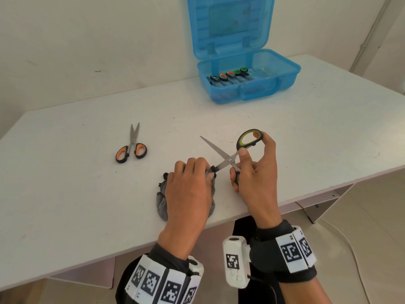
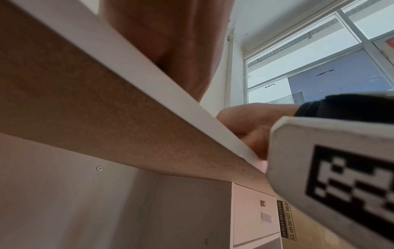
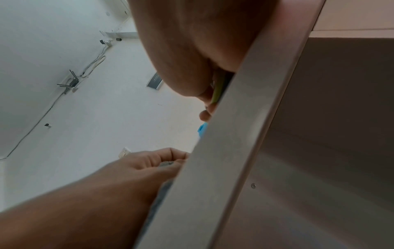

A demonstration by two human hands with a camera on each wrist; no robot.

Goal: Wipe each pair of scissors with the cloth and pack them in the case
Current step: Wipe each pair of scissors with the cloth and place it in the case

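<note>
Green-handled scissors (image 1: 228, 160) are spread wide open above the table's front edge. My right hand (image 1: 254, 172) grips their handles, one finger through the upper green loop (image 1: 249, 138). My left hand (image 1: 192, 183) holds the grey cloth (image 1: 161, 201) pinched around the lower blade, whose tip is hidden in the cloth; the other blade points up-left, bare. Orange-handled scissors (image 1: 131, 145) lie on the table to the left, blades slightly apart. The blue case (image 1: 247, 84) stands open at the back with several scissors (image 1: 230, 76) inside. In the right wrist view my left hand (image 3: 149, 166) holds the cloth (image 3: 166, 164).
The white table (image 1: 76, 183) has its front edge just under my wrists; both wrist views look up from below that table edge (image 2: 149, 80). A white cable (image 1: 350, 244) lies on the floor at right. A wall stands close behind the case.
</note>
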